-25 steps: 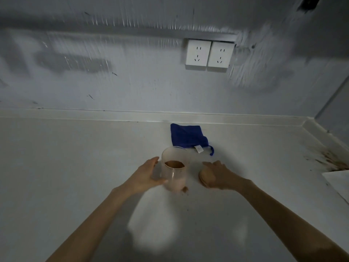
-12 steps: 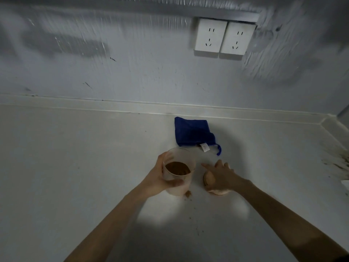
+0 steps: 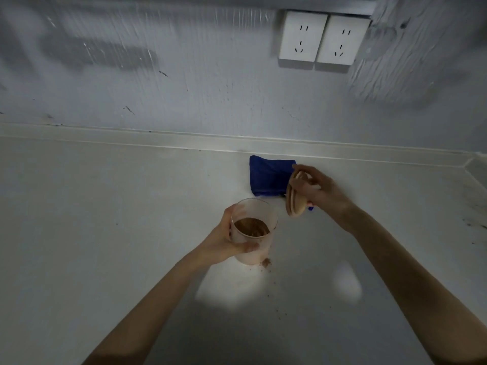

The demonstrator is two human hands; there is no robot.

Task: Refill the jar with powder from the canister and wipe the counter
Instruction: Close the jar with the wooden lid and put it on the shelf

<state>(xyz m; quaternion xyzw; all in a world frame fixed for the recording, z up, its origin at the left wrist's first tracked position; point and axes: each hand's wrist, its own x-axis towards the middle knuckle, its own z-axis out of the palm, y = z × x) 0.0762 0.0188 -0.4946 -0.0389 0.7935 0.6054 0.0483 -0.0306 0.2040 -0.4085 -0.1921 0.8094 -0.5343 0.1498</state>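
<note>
Two white wall sockets (image 3: 323, 38) sit side by side on the grey scuffed wall (image 3: 184, 83).

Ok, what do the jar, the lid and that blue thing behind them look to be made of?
Jar: translucent, frosted-looking, plastic or glass, can't tell which; the brown powder shows through its wall. Lid: tan, matte, looks like wood or bamboo, with a stepped edge. Blue thing: soft woven cloth, folded and creased, matte.
</note>
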